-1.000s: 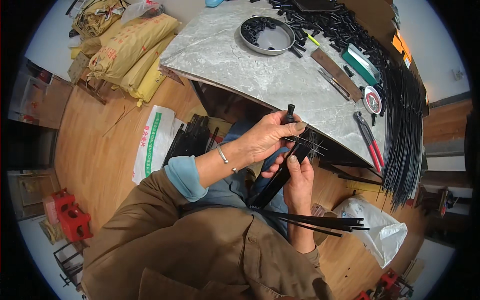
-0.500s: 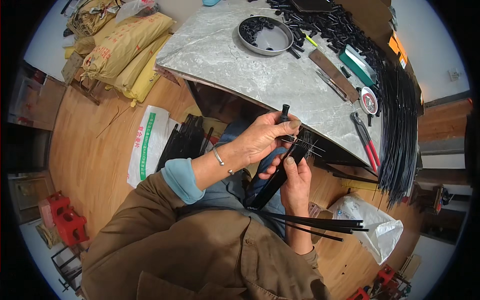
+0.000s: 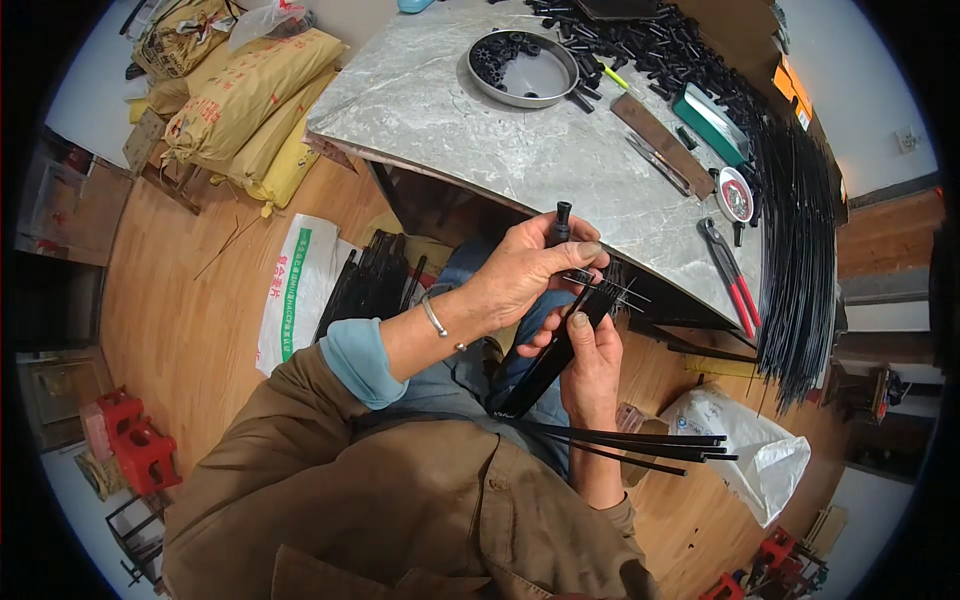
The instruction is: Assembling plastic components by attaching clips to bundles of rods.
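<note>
From where I stand, the grey worktop fills the upper middle of the frame, and below its front edge, at the centre, a black bundle of rods slants from lower left to upper right. The right hand is closed around it near the upper end, thumb on top; the left hand, just to the upper left of that end, pinches a small black cylinder between thumb and fingers, nearly upright in the frame. Thin wires fan out beside the bundle's top; I can't tell whether the cylinder joins them. Against half a second ago, the cylinder's tip sits slightly higher and further left, though the worktop has slid left too, so the camera may account for some of it; the right hand has barely shifted.
</note>
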The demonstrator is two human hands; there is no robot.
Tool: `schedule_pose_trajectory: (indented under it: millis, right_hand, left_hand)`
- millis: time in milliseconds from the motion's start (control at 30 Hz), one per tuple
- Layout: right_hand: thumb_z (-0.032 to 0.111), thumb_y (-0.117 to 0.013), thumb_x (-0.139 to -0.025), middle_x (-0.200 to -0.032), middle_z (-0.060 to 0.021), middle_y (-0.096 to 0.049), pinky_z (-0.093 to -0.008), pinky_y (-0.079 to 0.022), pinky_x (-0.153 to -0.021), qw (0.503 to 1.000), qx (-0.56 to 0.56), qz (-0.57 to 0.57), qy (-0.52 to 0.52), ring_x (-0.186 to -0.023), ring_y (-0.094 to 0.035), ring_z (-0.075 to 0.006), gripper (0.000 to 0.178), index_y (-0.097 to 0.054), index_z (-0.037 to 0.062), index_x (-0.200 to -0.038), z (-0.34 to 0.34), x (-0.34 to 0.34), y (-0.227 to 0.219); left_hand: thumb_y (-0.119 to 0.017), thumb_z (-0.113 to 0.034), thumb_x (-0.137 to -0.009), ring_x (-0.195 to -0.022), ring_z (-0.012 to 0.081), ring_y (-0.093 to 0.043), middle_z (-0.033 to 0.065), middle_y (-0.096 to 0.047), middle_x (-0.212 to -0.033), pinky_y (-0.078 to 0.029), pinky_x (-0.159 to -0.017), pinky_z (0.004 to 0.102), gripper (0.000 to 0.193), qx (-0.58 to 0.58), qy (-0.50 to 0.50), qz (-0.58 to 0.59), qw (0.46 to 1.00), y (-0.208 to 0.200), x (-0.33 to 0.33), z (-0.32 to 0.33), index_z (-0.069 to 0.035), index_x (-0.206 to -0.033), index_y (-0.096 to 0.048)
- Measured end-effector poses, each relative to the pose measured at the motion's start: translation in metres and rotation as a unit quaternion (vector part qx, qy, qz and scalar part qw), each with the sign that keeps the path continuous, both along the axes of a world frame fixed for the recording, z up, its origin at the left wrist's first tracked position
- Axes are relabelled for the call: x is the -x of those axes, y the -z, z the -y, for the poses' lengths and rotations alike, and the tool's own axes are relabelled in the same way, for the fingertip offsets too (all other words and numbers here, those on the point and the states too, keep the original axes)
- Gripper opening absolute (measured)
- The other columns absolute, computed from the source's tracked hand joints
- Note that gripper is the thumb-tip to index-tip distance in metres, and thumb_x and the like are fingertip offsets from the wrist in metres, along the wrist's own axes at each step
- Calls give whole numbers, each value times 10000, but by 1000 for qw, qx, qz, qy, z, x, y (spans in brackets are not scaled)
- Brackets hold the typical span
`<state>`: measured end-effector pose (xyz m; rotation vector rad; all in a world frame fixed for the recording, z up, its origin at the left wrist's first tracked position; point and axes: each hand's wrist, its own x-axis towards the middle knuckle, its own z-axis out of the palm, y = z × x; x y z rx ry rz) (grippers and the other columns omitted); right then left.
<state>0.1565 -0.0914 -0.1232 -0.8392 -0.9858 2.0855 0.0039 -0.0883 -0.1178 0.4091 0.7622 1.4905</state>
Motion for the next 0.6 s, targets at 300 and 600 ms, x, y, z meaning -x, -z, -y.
schedule_pose_trajectory:
  millis: [300,600]
  right_hand:
    - [200,-513,-988,-882,-82,-590,-370,-602,-649,1000,-13,4,-10,-732,-617,-169,209,-508,17,-1088,0,-1,4]
    - [202,-511,-989,-875,-83,-595,-370,-601,-645,1000,-7,15,-7,-723,-620,-169,209,-508,18,-1089,-1,0,5]
  left_hand:
    - [-635,-120,-912,-934,190,-602,101,-606,-1031,-537,-764,325,154,-18,-3,34,999,1,2,-3,-54,-1023,-551]
    - [-657,-102,-893,-872,171,-615,63,-614,-943,-535,-724,305,151,7,-21,21,1000,1,2,-3,-46,-1006,-573]
